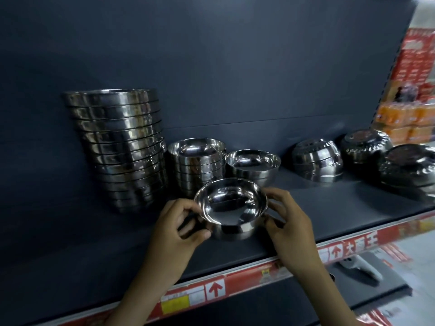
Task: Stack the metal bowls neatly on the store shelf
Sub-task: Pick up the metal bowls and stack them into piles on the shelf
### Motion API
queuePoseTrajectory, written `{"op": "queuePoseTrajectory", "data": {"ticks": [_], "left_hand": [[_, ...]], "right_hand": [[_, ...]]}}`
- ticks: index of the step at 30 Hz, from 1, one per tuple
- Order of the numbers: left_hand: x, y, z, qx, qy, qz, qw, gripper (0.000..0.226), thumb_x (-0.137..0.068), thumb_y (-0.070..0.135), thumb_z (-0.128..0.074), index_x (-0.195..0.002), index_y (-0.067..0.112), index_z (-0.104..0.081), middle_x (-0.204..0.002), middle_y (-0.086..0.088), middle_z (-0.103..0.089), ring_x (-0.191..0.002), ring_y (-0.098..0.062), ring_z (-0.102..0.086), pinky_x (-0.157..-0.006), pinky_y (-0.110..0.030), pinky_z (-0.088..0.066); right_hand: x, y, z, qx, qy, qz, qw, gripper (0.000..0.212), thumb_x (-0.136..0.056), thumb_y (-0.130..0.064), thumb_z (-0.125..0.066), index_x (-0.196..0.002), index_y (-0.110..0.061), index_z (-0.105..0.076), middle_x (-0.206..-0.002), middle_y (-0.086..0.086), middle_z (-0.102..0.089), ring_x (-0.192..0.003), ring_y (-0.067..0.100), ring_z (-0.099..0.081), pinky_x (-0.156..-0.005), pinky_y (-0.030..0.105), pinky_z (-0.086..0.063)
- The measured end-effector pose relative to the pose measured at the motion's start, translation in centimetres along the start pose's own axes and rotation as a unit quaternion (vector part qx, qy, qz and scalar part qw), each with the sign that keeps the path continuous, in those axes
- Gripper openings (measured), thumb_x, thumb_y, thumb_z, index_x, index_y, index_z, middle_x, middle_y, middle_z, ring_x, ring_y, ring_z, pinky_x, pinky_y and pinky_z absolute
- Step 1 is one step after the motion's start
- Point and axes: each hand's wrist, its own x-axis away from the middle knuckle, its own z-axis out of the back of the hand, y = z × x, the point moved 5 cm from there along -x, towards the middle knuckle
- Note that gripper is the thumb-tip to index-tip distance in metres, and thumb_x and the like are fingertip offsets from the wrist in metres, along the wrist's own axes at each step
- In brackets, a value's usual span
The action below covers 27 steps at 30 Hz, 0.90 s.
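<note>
**Both hands hold a steel bowl over the front of the shelf**

The metal bowl is upright between the two hands, its mouth tipped a little toward the camera. It is over the front half of the shelf, about midway along it. Below the rim a second band of metal shows. Whether that is the bowl's own base or another bowl nested under it cannot be told, nor whether it rests on the shelf. The left hand grips the left side, thumb and curled fingers pinching at the rim. The right hand grips the right side, its fingers curled round the rim and wall.

Just behind the held bowl, toward the back edge, stands a middle stack of nested bowls, mouths up. A short stack sits just beside it on the right, also mouth up. On the left, close against the middle stack, rises the tall stack, much the highest, with its top leaning toward the left end of the shelf.

Toward the right end, well apart from these, lie three piles turned mouth down: a first upturned pile, a second upturned pile nearer the back edge, and a third upturned pile nearest the right end.

A red price strip with arrow labels runs along the front edge, and both forearms cross it. Below it on the right, a lower shelf carries a white object. Beyond the right end, blurred orange packages are piled up.
</note>
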Motion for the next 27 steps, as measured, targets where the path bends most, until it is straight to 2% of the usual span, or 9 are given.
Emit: {"op": "queuePoseTrajectory", "data": {"ticks": [3,6,9,11,14,16,20,24,27], "left_hand": [[0.2,0.3,-0.2,0.003,-0.012,0.009,1.0,0.05,-0.074,-0.009,-0.077,-0.098,0.032,-0.062,-0.123,0.0,-0.06,-0.122,-0.002,-0.057,-0.108,-0.024,-0.044],[0.3,0.5,-0.2,0.012,-0.022,0.01,1.0,0.053,-0.067,0.015,-0.084,-0.109,0.035,-0.058,-0.123,0.01,-0.062,-0.124,-0.002,-0.055,-0.106,-0.027,-0.043],[0.2,0.4,0.0,0.03,-0.015,0.026,0.999,0.058,-0.056,0.036,-0.081,-0.109,0.039,-0.057,-0.116,0.015,-0.065,-0.117,-0.006,-0.061,-0.102,-0.033,-0.049],[0.2,0.2,-0.1,0.03,-0.017,0.035,0.999,0.061,-0.055,0.039,-0.081,-0.111,0.04,-0.058,-0.117,0.016,-0.065,-0.116,-0.007,-0.061,-0.104,-0.037,-0.049],[0.2,0.2,0.0,0.026,-0.016,0.034,0.999,0.063,-0.056,0.039,-0.082,-0.115,0.038,-0.058,-0.119,0.013,-0.066,-0.118,-0.008,-0.061,-0.106,-0.04,-0.048],[0.3,0.4,0.1,0.033,-0.006,0.025,0.999,0.065,-0.057,0.038,-0.082,-0.117,0.036,-0.058,-0.121,0.011,-0.067,-0.118,-0.009,-0.062,-0.103,-0.036,-0.05],[0.5,2.3,0.2,0.045,0.027,-0.044,0.998,0.065,-0.062,0.037,-0.081,-0.122,0.035,-0.056,-0.126,0.012,-0.065,-0.123,-0.01,-0.059,-0.103,-0.035,-0.046],[-0.7,5.2,0.6,0.047,0.071,-0.149,0.985,0.055,-0.071,0.031,-0.077,-0.122,0.031,-0.057,-0.126,0.005,-0.066,-0.123,-0.016,-0.06,-0.103,-0.032,-0.048],[-2.7,6.5,1.2,0.023,0.11,-0.207,0.972,0.053,-0.079,0.029,-0.072,-0.129,0.028,-0.055,-0.135,0.003,-0.06,-0.13,-0.018,-0.055,-0.106,-0.033,-0.046]], "right_hand": [[0.0,0.2,-0.1,-0.03,-0.004,-0.013,0.999,0.063,-0.08,0.023,-0.047,-0.111,-0.03,-0.061,-0.103,-0.012,-0.072,-0.098,0.011,-0.071,-0.095,0.027,-0.053],[0.1,0.0,0.1,-0.068,-0.003,-0.014,0.998,0.054,-0.079,0.014,-0.048,-0.111,-0.027,-0.063,-0.109,-0.005,-0.07,-0.104,0.013,-0.067,-0.094,0.034,-0.054],[0.3,-0.2,0.0,-0.098,-0.033,-0.017,0.994,0.044,-0.076,-0.005,-0.055,-0.115,-0.027,-0.061,-0.117,-0.001,-0.065,-0.113,0.013,-0.062,-0.092,0.03,-0.052],[0.5,-0.5,-0.2,-0.102,-0.054,-0.018,0.993,0.04,-0.078,-0.02,-0.06,-0.117,-0.027,-0.057,-0.121,0.002,-0.06,-0.114,0.011,-0.06,-0.09,0.025,-0.051],[0.7,-1.0,-0.4,-0.086,-0.063,-0.013,0.994,0.045,-0.075,-0.039,-0.062,-0.118,-0.028,-0.055,-0.123,0.002,-0.057,-0.113,0.008,-0.06,-0.088,0.019,-0.05],[0.8,-1.2,-0.4,-0.081,-0.054,-0.002,0.995,0.047,-0.076,-0.042,-0.064,-0.12,-0.029,-0.052,-0.125,-0.001,-0.056,-0.113,0.011,-0.06,-0.088,0.024,-0.052],[1.1,-2.7,-0.3,-0.11,0.008,0.041,0.993,0.049,-0.079,-0.043,-0.064,-0.124,-0.029,-0.048,-0.125,-0.008,-0.06,-0.116,0.015,-0.06,-0.094,0.034,-0.051],[-0.5,-5.1,-0.9,-0.169,0.076,0.095,0.978,0.044,-0.082,-0.038,-0.061,-0.124,-0.031,-0.047,-0.124,-0.017,-0.061,-0.116,0.007,-0.06,-0.094,0.022,-0.049],[-3.3,-6.5,-2.4,-0.18,0.062,0.125,0.974,0.054,-0.083,-0.035,-0.064,-0.132,-0.025,-0.042,-0.128,-0.018,-0.059,-0.119,0.008,-0.059,-0.095,0.022,-0.048]]}}
